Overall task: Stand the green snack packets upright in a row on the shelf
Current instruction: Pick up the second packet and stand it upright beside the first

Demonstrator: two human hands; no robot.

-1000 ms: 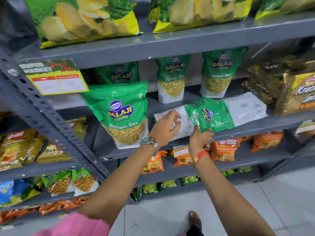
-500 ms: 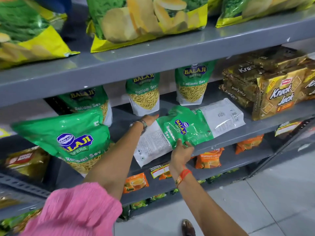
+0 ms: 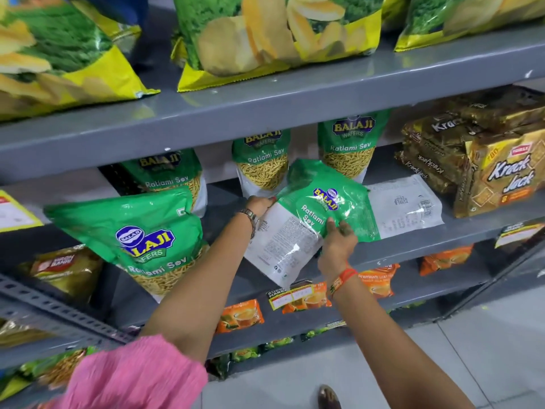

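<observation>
Head view shows a green snack packet (image 3: 318,202) held tilted over the front edge of the grey shelf (image 3: 442,237), its printed green face up and its white back panel hanging down past the shelf lip. The right hand (image 3: 337,246) pinches the packet's lower edge, thumb on the green face and fingers curled underneath. The left hand (image 3: 259,205) grips the packet's left side near the top of the white panel, fingers closed around the edge and partly hidden behind it. Just right of the held packet, another packet (image 3: 407,205) lies flat on the shelf with its white back showing. Behind them, three green packets (image 3: 351,149) stand upright in a row against the back of the shelf. A further green packet (image 3: 141,237) leans forward at the left, close to the left forearm. At the right end of the same shelf sit stacked golden biscuit packs (image 3: 498,175). On the shelf above rest large yellow-and-green chip bags (image 3: 265,39). Below, orange sachets (image 3: 241,315) line a lower shelf. A pink sleeve (image 3: 132,376) covers the left upper arm.
</observation>
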